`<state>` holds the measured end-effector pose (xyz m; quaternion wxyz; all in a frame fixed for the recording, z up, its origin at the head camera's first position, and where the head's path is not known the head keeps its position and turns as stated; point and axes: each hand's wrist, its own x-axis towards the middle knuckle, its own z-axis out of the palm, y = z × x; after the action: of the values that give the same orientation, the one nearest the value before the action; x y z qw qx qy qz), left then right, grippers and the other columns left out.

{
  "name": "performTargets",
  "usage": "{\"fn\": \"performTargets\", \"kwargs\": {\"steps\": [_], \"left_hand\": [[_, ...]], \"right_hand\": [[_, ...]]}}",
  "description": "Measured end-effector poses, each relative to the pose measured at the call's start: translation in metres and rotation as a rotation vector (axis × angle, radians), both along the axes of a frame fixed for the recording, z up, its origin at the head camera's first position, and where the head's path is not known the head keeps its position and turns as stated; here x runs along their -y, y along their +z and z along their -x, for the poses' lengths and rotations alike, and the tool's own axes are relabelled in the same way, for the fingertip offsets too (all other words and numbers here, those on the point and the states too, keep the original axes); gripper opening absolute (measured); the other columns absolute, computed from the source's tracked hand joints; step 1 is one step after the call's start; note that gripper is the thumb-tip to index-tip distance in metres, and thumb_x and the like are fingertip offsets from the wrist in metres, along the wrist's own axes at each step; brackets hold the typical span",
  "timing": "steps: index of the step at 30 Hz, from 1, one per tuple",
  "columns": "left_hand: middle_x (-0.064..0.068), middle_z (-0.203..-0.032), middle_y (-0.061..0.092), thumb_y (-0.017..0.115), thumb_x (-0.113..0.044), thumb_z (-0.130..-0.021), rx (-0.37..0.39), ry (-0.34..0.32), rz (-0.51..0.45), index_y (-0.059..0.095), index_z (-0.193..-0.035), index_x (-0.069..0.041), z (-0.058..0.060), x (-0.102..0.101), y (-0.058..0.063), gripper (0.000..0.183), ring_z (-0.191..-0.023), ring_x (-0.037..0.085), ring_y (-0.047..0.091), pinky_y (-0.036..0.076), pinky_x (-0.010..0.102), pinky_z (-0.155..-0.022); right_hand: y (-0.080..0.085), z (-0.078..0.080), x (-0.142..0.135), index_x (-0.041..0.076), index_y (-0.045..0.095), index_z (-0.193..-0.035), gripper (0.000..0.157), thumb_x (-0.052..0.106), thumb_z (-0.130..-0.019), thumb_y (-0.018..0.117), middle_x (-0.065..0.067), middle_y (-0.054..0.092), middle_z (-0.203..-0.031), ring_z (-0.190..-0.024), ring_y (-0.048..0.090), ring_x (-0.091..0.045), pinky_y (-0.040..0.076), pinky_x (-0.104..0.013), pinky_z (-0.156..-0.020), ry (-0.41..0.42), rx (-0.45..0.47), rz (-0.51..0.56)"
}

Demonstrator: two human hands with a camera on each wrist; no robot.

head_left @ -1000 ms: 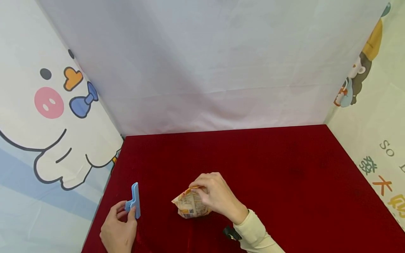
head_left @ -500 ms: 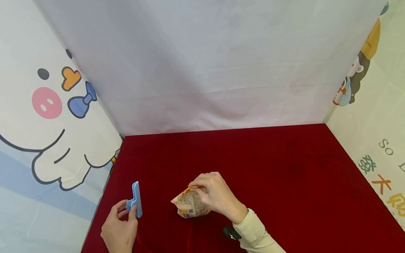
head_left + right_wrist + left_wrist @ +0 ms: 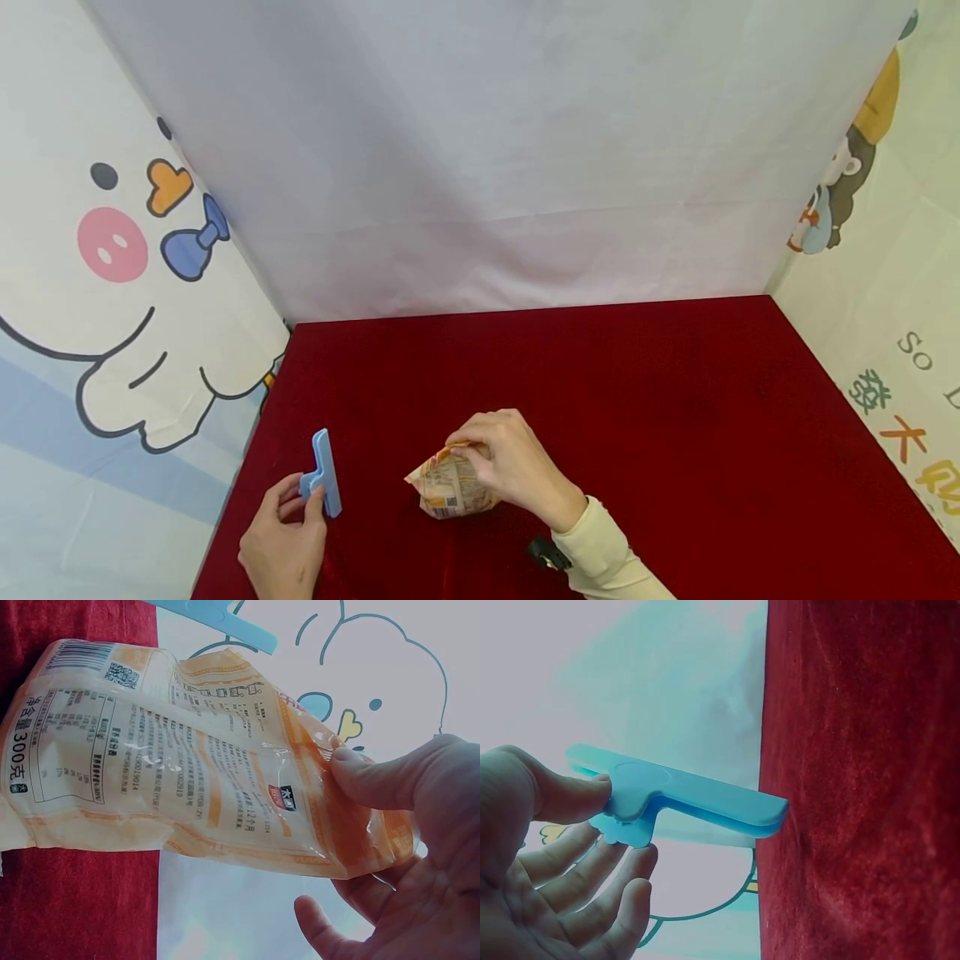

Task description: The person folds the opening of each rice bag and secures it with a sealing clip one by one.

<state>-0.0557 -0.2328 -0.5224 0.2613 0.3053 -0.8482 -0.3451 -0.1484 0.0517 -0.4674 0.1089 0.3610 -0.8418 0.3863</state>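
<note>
A light blue sealing clip point(image 3: 325, 473) is pinched by my left hand point(image 3: 285, 533), thumb on one handle and fingers on the other. In the left wrist view the clip point(image 3: 705, 796) has its long bars close together, with nothing between them that I can see. My right hand point(image 3: 517, 467) pinches the top edge of an orange and cream plastic food bag point(image 3: 450, 487), which stands on the red cloth. Printed text, a barcode and a QR code cover the bag point(image 3: 150, 757) in the right wrist view. The clip is left of the bag, apart from it.
Dark red cloth point(image 3: 600, 375) covers the table. A pale curtain point(image 3: 487, 167) hangs behind it, and printed cartoon sheets point(image 3: 112, 333) stand along the left and right sides. A dark strap point(image 3: 549, 553) shows at the right wrist.
The clip in my left hand has shifted slightly to the right and turned a little. My right hand and the bag look nearly still.
</note>
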Motion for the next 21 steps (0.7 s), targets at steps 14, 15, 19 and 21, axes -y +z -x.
{"fn": "performTargets", "kwargs": {"steps": [14,15,19,21], "left_hand": [[0.020,-0.112,0.080,0.086,-0.018,-0.089,0.015,-0.009,0.006,0.076,-0.125,-0.006,-0.0010,-0.0023,0.0016,0.039,-0.087,0.031,0.078,0.036,-0.002,-0.058],[0.021,-0.112,0.080,0.086,-0.018,-0.089,0.016,-0.011,0.004,0.075,-0.125,-0.006,-0.0014,-0.0025,0.0016,0.039,-0.090,0.036,0.078,0.036,-0.002,-0.058],[0.020,-0.113,0.080,0.086,-0.018,-0.090,0.012,-0.020,-0.005,0.075,-0.125,-0.006,-0.0024,-0.0043,0.0029,0.039,-0.093,0.038,0.078,0.036,-0.003,-0.059],[0.020,-0.113,0.080,0.086,-0.017,-0.090,0.008,-0.031,-0.008,0.075,-0.125,-0.006,-0.0027,-0.0052,0.0043,0.038,-0.094,0.038,0.078,0.037,-0.003,-0.059]], "right_hand": [[-0.0008,0.0008,-0.0008,0.017,0.086,-0.100,0.018,0.003,-0.092,0.079,0.008,0.082,-0.097,-0.089,0.074,-0.006,0.057,-0.043,-0.093,-0.005,-0.008,-0.001],[-0.0009,0.0007,-0.0006,0.017,0.086,-0.100,0.017,0.004,-0.092,0.079,0.008,0.082,-0.097,-0.089,0.074,-0.006,0.057,-0.043,-0.093,-0.004,-0.006,-0.001],[-0.0012,0.0006,-0.0002,0.017,0.086,-0.101,0.017,0.004,-0.092,0.079,0.008,0.082,-0.097,-0.090,0.074,-0.007,0.056,-0.044,-0.094,0.001,0.001,0.003],[-0.0010,0.0005,0.0000,0.017,0.086,-0.101,0.017,0.004,-0.092,0.079,0.008,0.082,-0.098,-0.090,0.075,-0.007,0.056,-0.044,-0.094,0.004,0.003,0.005]]}}
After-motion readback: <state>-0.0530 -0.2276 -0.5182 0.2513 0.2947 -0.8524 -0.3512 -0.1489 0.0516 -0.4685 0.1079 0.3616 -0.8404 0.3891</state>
